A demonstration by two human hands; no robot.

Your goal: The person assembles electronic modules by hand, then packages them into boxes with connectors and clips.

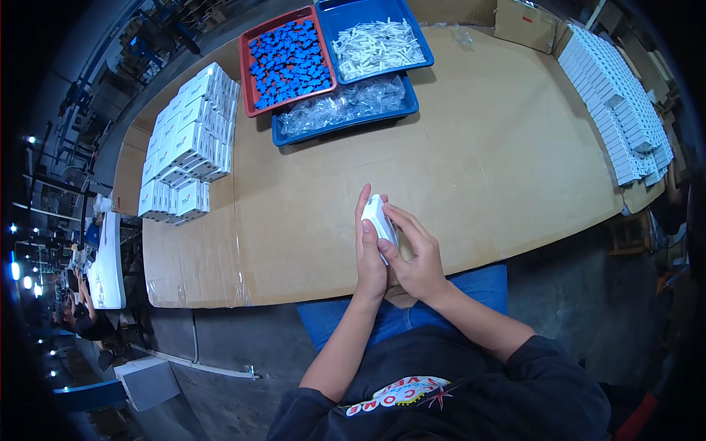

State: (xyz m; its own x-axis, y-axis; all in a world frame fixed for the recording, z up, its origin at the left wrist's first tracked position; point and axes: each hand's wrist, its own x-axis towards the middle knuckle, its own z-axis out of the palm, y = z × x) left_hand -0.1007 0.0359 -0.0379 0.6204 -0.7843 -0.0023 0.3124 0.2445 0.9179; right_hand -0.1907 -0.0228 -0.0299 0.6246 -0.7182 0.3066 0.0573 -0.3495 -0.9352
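Between my two hands, above the near part of the cardboard-covered table (309,198), is a small white box (378,219), tilted on its edge. My left hand (370,253) supports it from the left, thumb against its near face and fingers stretched up behind it. From the other side my right hand (418,256) closes on it, with fingers over the upper right edge and the thumb low on the box. Both palms cover part of the box, so its lower end is mostly hidden.
Stacked white boxes (184,136) stand at the left. At the back are a red tray (245,73) of blue pieces, a blue tray (422,45) of white sticks and a lower blue tray (346,131) of clear plastic. More white boxes (614,99) line the right edge. A person (84,320) sits far left.
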